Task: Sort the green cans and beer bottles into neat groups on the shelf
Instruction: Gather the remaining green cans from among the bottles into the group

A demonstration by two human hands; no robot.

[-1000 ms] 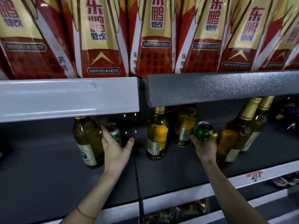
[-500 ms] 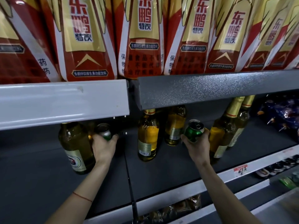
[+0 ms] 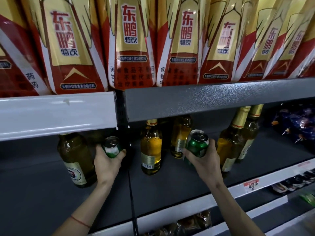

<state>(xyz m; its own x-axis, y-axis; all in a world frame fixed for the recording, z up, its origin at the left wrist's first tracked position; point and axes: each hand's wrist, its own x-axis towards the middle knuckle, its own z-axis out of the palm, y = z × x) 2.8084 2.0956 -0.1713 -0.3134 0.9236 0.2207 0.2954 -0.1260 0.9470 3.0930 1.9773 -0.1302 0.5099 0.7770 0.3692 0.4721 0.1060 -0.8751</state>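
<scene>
cans green w/ silver tops: left hand grips left can, right hand grips right can.

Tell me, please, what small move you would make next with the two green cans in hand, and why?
Probably set both cans down together on bare shelf at the front left. The left hand grips one green can and the right hand grips another, both lifted among the standing beer bottles, so putting them side by side would start a can group apart from the bottles.
</scene>
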